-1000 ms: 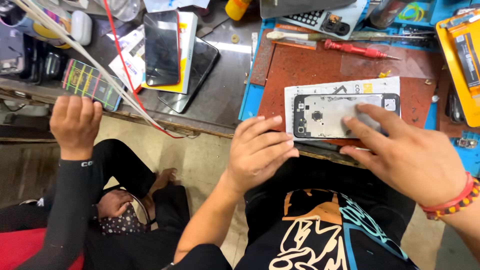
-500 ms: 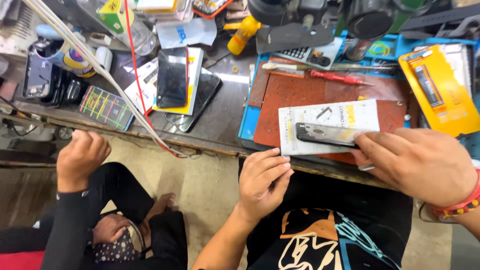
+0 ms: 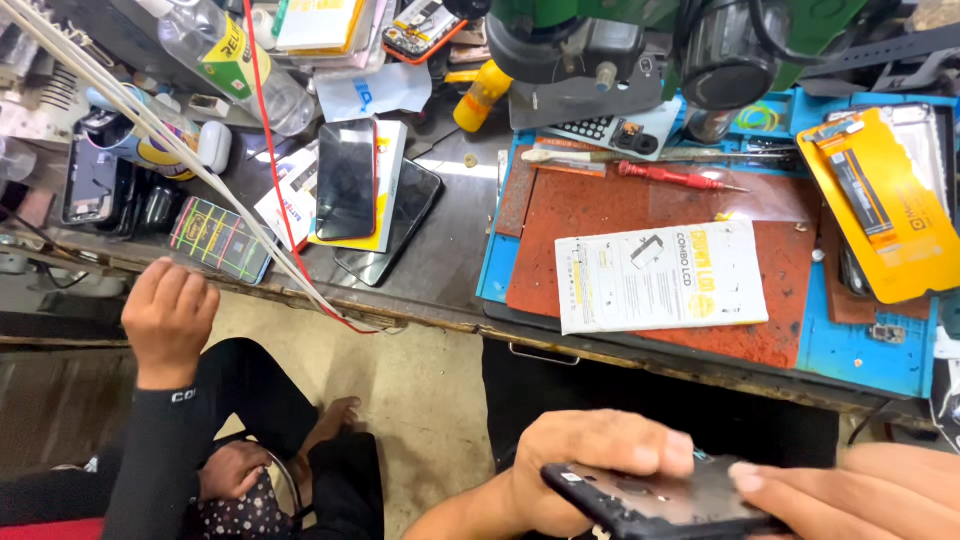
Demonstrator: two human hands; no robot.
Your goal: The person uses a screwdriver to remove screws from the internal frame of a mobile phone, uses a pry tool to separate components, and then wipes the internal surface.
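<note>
Below the bench edge, both of my hands hold a dark phone frame nearly flat. My left hand curls around its left end from behind, fingers over the top edge. My right hand grips its right end, a fingertip resting on the upper face. On the bench above lies a white flat package with yellow print, on a red-brown work mat set in a blue tray mat.
Another person's hand in a black sleeve grips the bench edge at left, above a seated person. Phones, a red screwdriver, a yellow package, a bottle, white cables and microscope gear crowd the bench.
My hands lifted the phone frame off the white package and brought it down off the bench toward my lap. The package stays on the mat. The view tilted up the bench.
</note>
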